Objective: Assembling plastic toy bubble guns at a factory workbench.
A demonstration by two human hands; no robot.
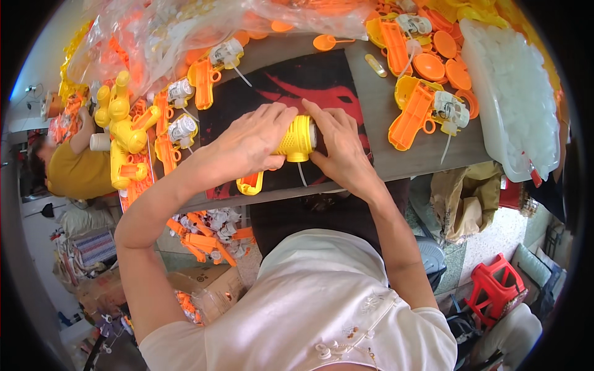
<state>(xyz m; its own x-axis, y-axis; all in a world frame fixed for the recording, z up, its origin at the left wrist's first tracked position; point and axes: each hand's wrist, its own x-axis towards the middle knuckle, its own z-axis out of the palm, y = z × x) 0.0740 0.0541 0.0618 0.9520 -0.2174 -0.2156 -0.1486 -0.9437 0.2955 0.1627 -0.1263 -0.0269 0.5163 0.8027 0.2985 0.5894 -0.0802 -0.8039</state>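
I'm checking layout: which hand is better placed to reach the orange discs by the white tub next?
Probably the right hand: it's nearer the orange discs; the left hand grips the yellow toy's opposite side.

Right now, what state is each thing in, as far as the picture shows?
Left hand: closed around the toy's left side
Right hand: gripping the toy's right end
Yellow toy: held between both hands
Mat: spread flat, partly covered
Spoon: lying on the table
Plastic bag: crumpled
White tub: filled with pale pieces
Brown bag: creased
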